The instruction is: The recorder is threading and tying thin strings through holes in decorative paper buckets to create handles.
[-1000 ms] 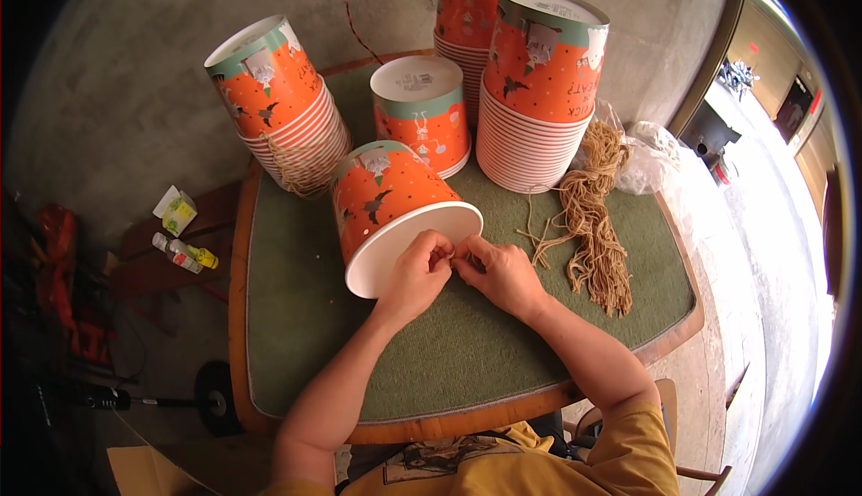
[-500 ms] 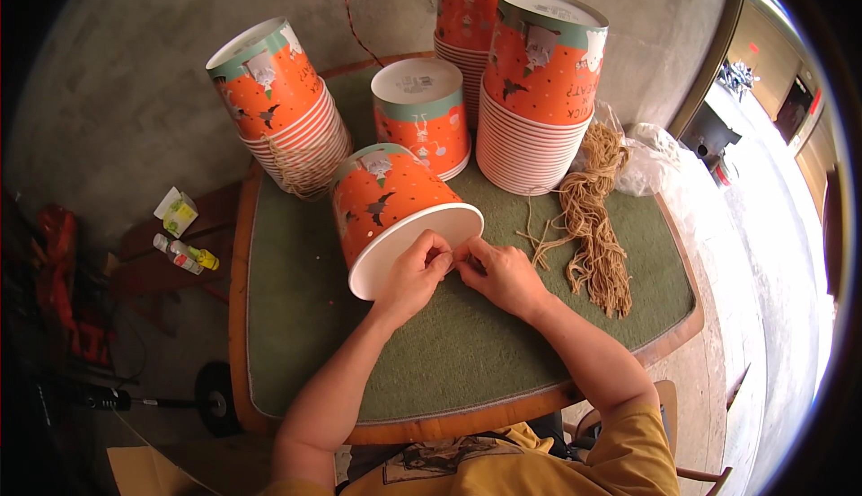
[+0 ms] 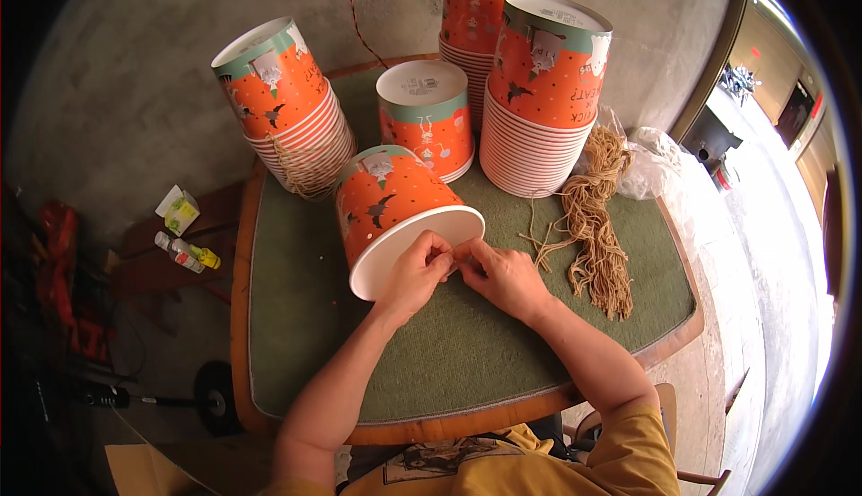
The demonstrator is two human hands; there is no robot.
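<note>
An orange paper bucket [image 3: 388, 200] with a green band lies on its side on the green table top [image 3: 467, 352], its white open mouth facing me. My left hand [image 3: 415, 272] and my right hand [image 3: 499, 273] meet at the bucket's lower rim, fingers pinched together there. Whatever they pinch is too small to make out. A bundle of tan twine pieces [image 3: 597, 227] lies just right of my right hand.
Stacks of upside-down orange buckets stand behind: one leaning at the left [image 3: 285, 105], a short one in the middle [image 3: 426, 117], two tall ones at the right [image 3: 543, 92]. A clear plastic bag [image 3: 654, 166] lies at the table's right edge. Small bottles [image 3: 184, 252] lie on a low bench at left.
Both hands stay at the bucket's rim with only slight finger movement. The bucket has barely shifted.
</note>
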